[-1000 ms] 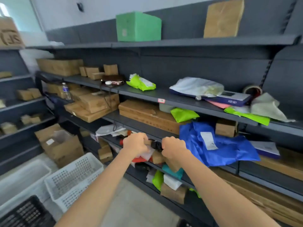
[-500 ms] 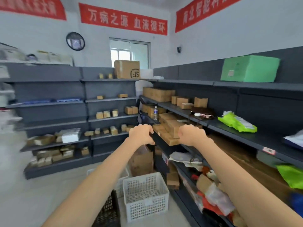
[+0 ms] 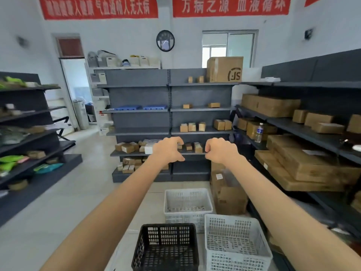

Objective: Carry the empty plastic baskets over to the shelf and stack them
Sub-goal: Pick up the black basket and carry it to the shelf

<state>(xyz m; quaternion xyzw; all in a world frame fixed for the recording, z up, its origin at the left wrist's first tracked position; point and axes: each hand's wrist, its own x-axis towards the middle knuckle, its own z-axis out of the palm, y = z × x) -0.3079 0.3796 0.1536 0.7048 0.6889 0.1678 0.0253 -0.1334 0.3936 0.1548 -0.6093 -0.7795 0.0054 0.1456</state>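
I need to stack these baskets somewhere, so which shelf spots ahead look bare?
On the back shelf unit, the left bay's top board and the board under the blue trays are bare. The right bay holds small boxes. The right-hand shelves are crowded with cartons. Open floor lies left of the black basket.

**Storeroom surroundings: walls, stock and fittings**

Two red banners (image 3: 98,7) with pale lettering hang across the top of the white back wall. Below them, a round dark clock (image 3: 165,40) sits left of a window (image 3: 228,48). A large cardboard box (image 3: 225,69) printed with a dark logo stands on the highest board in front of the window. Two blue trays (image 3: 140,107) lie side by side on the board beneath. Small cardboard cartons (image 3: 192,127) stand in a row lower down. At right, a clear water bottle (image 3: 259,132) stands upright among long flat cardboard boxes (image 3: 293,163). An open doorway (image 3: 77,90) shows at left. Green packets (image 3: 9,160) lie on the left-hand rack (image 3: 29,133).
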